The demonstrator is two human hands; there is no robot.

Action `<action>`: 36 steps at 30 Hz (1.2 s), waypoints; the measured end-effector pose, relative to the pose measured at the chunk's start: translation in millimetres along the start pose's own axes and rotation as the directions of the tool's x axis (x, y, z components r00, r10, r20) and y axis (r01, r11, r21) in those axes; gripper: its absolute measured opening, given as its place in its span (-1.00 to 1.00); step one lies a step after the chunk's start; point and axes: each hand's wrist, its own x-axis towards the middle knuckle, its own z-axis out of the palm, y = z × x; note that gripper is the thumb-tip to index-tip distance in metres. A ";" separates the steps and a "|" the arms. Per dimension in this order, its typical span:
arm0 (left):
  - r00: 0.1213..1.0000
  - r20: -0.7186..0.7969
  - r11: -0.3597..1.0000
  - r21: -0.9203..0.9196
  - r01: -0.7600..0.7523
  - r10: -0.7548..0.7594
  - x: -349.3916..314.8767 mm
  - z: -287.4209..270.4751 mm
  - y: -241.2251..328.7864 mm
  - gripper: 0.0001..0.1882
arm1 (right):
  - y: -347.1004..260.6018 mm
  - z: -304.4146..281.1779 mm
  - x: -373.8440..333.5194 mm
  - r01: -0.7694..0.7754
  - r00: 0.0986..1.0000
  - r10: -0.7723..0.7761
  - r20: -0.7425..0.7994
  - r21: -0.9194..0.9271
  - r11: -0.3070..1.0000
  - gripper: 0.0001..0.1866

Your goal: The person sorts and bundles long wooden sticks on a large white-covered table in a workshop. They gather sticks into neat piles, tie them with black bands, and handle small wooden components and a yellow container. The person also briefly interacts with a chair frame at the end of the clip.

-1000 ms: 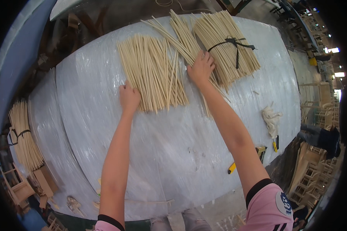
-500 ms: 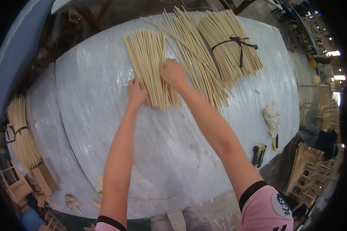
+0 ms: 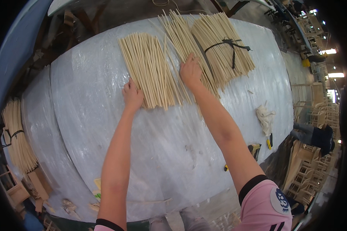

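My left hand, fingers curled, touches the near left edge of a flat pile of loose, pale, thin wooden sticks; its palm is turned from view, so I cannot tell whether it grips any. My right hand lies on the left side of a narrower middle heap of similar loose sticks, fingers slightly spread, and it hides what is under its palm; I cannot tell if it holds any there. My right forearm partly covers a black-and-yellow tool. At the far left, a tied bundle of long, pale sticks blurs toward the dark rim.

To the right of the heap, 1 knotted black strip holds a thick bundle of pale sticks together on the broad, plastic-wrapped, grey-white table.
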 end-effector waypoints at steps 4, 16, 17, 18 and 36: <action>0.995 0.079 0.995 0.082 0.055 -0.062 -6.1 -6.0 19.0 -0.14 | -7.7 -6.0 -15.9 0.225 0.929 -0.249 -0.274 -0.116 0.967 -0.49; 0.976 -0.001 0.888 -0.414 -0.199 0.218 18.1 -1.1 14.4 -0.32 | -59.4 10.8 4.0 -0.182 0.959 0.051 0.278 0.470 0.864 -0.49; 0.940 0.160 0.694 -0.713 -0.100 0.300 18.9 3.7 48.7 -0.54 | -21.7 11.0 8.7 -0.223 0.956 0.077 0.284 0.526 0.821 -0.49; 1.000 -0.018 0.958 -0.284 -0.029 0.025 12.9 4.9 37.9 -0.66 | -22.2 3.0 -2.4 -0.178 0.949 -0.043 0.313 0.641 0.747 -0.48; 0.943 0.117 0.891 -0.310 0.332 -0.311 -579.3 -118.4 -34.0 -0.65 | 129.9 -98.8 -548.0 -0.213 0.316 -0.502 0.805 0.576 0.789 -0.67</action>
